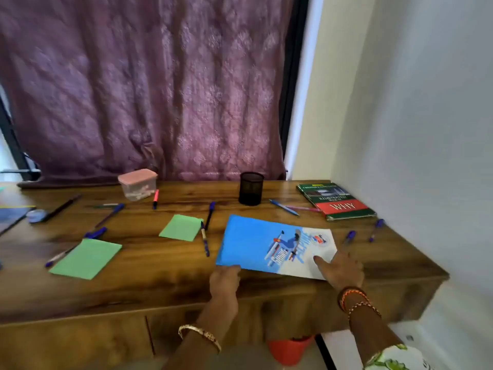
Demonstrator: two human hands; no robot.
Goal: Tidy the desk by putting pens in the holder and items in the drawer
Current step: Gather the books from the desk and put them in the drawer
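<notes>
Blue booklet (266, 244) on desk (149, 279), left hand (224, 280) pinching its near corner, right hand (341, 268) fingers straight, pressing it.

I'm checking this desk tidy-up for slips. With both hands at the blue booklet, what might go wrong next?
1. The blue-and-white illustrated booklet lies at the wooden desk's front edge; the left hand and right hand might slide it off.
2. Moving it sideways may knock the blue pen beside it.
3. The black mesh pen holder looks light; dropped pens could tip it.

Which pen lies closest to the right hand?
The blue pen just beyond the right hand, beside the booklet's white corner; all others lie farther.
</notes>
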